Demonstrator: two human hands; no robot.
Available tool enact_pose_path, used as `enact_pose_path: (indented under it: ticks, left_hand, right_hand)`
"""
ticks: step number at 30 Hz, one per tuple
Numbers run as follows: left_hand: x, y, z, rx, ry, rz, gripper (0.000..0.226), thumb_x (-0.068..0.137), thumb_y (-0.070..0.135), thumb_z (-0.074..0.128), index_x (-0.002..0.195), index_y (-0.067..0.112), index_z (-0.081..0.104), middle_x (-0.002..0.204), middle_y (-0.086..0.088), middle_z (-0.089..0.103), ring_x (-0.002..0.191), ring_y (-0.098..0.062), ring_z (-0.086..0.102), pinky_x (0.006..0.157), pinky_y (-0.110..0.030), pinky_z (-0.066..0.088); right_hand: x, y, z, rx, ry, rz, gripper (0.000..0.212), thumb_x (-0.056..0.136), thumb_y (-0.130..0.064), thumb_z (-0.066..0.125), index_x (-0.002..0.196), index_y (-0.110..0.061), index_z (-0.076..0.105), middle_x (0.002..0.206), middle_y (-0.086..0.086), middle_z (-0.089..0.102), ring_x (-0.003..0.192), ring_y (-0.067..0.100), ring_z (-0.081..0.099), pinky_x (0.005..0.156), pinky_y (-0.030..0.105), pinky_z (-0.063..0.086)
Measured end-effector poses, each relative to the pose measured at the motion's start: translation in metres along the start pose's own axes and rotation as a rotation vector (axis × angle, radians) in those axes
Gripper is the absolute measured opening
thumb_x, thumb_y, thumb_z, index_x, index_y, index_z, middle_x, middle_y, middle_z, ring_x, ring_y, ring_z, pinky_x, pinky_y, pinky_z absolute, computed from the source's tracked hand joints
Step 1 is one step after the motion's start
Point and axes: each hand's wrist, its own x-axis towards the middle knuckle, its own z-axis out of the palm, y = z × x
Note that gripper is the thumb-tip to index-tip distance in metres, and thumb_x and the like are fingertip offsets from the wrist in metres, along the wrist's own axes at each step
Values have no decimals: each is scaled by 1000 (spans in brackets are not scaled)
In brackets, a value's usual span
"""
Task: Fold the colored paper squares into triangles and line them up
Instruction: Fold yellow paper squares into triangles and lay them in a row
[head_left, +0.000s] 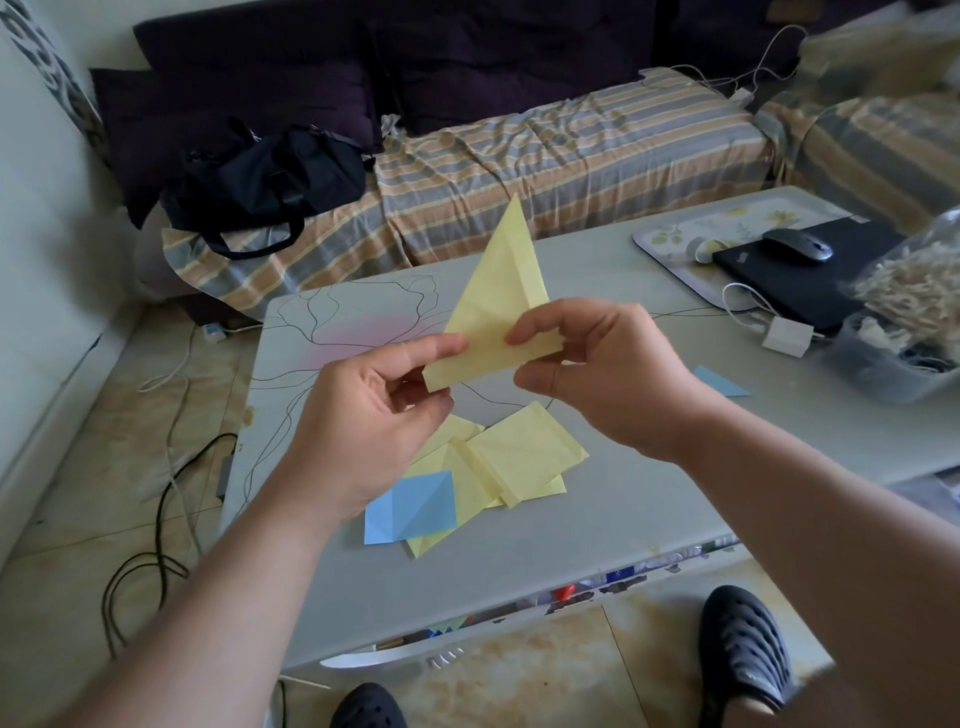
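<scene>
You've got the yellow triangle (496, 306) up in the air above the desk (597, 499), both hands on its lower edge. Left hand (363, 415) pinches the bottom-left corner w/ thumb and forefinger, right hand (597, 369) pinches the bottom-right end the same way, other fingers curled loosely behind. So neither hand is free rn.

Key thing for the next move imo: the paper's long axis runs from that low corner by your left hand up and away to the sharp tip, which points toward the sofa (545, 150). The tip is the far end, well clear of both hands, and the right hand is the nearer one to it.

The pile (514, 457) of yellow pieces and the blue square (415, 506) sit on the desk right below your hands, a bit closer to you. One more blue piece (719, 382) lies off to the right, well apart, partly hidden by your right arm.

Nothing looks lined up yet, so prob early-to-mid task. Can't tell if the fold's fully creased.
</scene>
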Motion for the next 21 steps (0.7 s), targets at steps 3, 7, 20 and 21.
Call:
enact_pose_path:
  ticks: [3, 7, 20, 21]
  left_hand:
    - [0, -1, -1, 134, 9, 23, 56, 92, -4, 72, 110, 49, 77, 104, 11, 80, 103, -17, 75, 104, -47, 56]
    - [1, -4, -3, 199, 29, 62, 44, 91, 13, 80, 109, 52, 76, 99, 2, 81, 93, -25, 76, 97, -47, 59]
    - [-5, 3, 15, 0, 126, 179, 17, 84, 28, 78, 101, 32, 78, 90, 13, 80, 81, -11, 73, 78, -22, 56]
    - [-5, 2, 15, 0, 142, 192, 16, 83, 28, 79, 98, 32, 78, 88, 13, 79, 79, -10, 72, 76, -21, 55]
  right_hand:
    - [-1, 1, 1, -50, -36, -11, 55, 84, 5, 79, 97, -48, 76, 100, -5, 78, 94, 22, 73, 90, 46, 61]
    - [0, 0, 1, -58, -11, -20, 46, 82, 0, 83, 97, -43, 76, 101, -7, 79, 96, 20, 75, 92, 38, 61]
    - [-4, -8, 8, 52, 22, -42, 25, 76, -13, 88, 85, -34, 79, 84, -4, 78, 75, 18, 70, 78, 32, 61]
    - [-5, -9, 8, 66, 32, -44, 20, 74, -18, 87, 83, -34, 79, 83, -4, 78, 78, 21, 72, 81, 37, 61]
